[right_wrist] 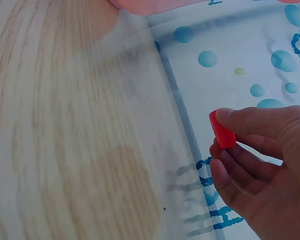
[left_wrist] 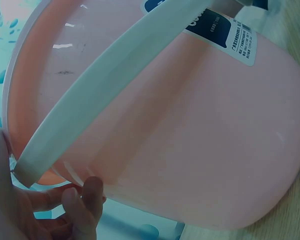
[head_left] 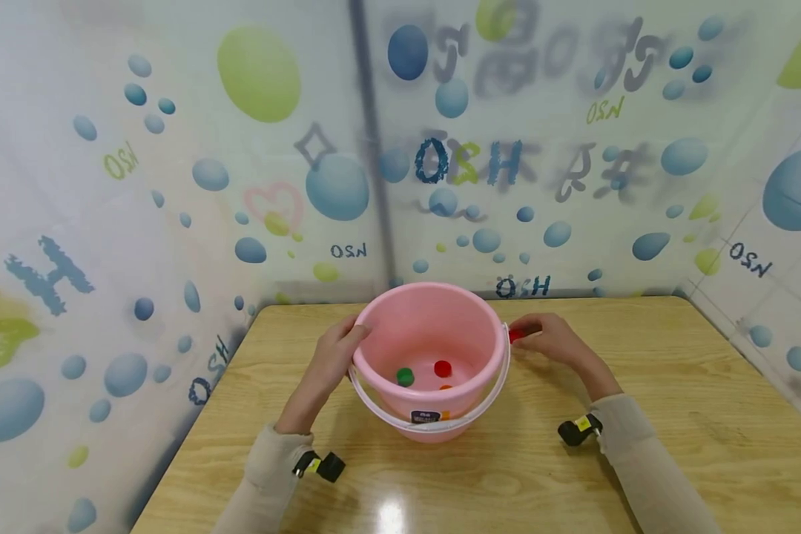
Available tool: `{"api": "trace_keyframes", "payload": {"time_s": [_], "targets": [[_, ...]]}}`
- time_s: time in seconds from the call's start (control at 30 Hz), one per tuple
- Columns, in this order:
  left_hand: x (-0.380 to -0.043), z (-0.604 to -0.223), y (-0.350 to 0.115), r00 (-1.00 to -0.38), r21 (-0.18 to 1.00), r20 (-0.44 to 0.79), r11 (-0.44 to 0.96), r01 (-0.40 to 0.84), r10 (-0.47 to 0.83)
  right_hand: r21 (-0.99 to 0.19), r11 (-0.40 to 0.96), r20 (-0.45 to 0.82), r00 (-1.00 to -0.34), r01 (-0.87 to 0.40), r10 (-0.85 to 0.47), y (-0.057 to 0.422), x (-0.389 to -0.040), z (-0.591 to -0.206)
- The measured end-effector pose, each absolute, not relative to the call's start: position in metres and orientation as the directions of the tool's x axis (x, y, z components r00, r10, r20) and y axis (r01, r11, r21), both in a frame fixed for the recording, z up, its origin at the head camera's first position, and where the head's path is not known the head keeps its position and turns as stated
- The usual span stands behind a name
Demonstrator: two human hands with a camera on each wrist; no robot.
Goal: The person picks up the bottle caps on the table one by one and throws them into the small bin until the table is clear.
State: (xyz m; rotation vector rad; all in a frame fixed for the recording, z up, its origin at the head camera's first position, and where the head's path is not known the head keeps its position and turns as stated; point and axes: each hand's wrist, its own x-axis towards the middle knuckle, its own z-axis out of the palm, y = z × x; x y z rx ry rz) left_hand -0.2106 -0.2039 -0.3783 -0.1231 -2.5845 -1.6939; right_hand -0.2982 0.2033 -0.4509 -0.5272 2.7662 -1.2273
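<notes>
A pink bucket (head_left: 434, 297) with a white handle (head_left: 414, 426) stands on the wooden table, its handle hanging down at the front. My left hand (head_left: 334, 352) grips the bucket's left rim, thumb over the edge and fingers against the outer wall, as the left wrist view also shows. Beyond the right side of the bucket, my right hand (head_left: 552, 341) pinches a small red block (right_wrist: 223, 129) between thumb and fingers. Inside the bucket lie a short round green piece (head_left: 405, 377), a red piece (head_left: 443, 368) and an orange piece (head_left: 446, 387) partly hidden by the front rim.
The wooden table (head_left: 674, 415) reaches back to a curtain-like wall (head_left: 561, 193) printed with bubbles and letters. Similar printed walls close in the left and right sides. A dark label (head_left: 426, 417) is stuck to the bucket's front, partly behind the handle.
</notes>
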Motion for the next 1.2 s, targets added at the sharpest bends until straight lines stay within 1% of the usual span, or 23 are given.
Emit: {"api": "trace_keyframes", "payload": {"time_s": [0.37,0.63,0.97,1.2], "targets": [[-0.211,-0.379,-0.206,-0.995,0.912,0.086,0.398,0.095,0.041,-0.729,0.635,0.063,-0.948,-0.258,-0.313,0.201,-0.297,-0.44],[-0.21,-0.377,-0.205,-0.995,0.916,0.085,0.39,0.097,0.046,-0.707,0.632,0.118,-0.934,-0.318,-0.337,0.2,-0.293,-0.43],[-0.21,-0.378,-0.205,-0.995,0.912,0.088,0.399,0.098,0.044,-0.713,0.625,0.142,-0.938,-0.318,-0.315,0.197,-0.284,-0.415],[-0.21,-0.378,-0.205,-0.995,0.913,0.088,0.394,0.102,0.053,-0.711,0.62,0.152,-0.933,-0.332,-0.325,0.198,-0.279,-0.406]]}}
